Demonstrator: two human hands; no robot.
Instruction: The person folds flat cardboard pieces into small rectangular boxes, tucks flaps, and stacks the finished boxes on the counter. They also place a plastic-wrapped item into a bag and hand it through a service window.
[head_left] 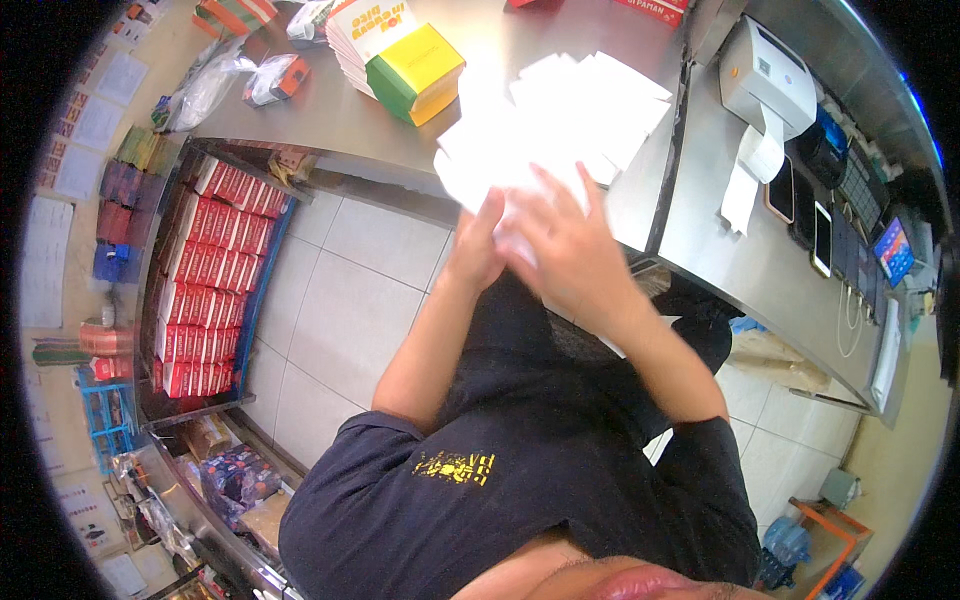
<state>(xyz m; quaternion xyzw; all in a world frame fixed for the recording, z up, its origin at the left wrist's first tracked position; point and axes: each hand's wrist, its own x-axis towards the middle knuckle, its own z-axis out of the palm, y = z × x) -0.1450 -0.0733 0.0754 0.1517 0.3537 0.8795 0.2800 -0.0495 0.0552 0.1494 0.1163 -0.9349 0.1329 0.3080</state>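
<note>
In front of my body, at the table's near edge, my left hand (478,245) is closed around a small white piece of paper (516,243). My right hand (570,245) lies over the same piece, its fingers apart and smeared by motion. How the piece is folded cannot be made out. Just beyond both hands, loose white paper sheets (600,115) overlap in a spread pile, very bright in the glare. To their left stands a yellow and green box (418,72), against a stack of printed white cartons (362,38).
The steel table (350,125) also bears plastic-wrapped packs (275,80) at the far left. On the right counter are a white label printer (768,75) with paper hanging out, phones (822,238) and a small tablet (893,250). A shelf of red and white boxes (215,280) stands left.
</note>
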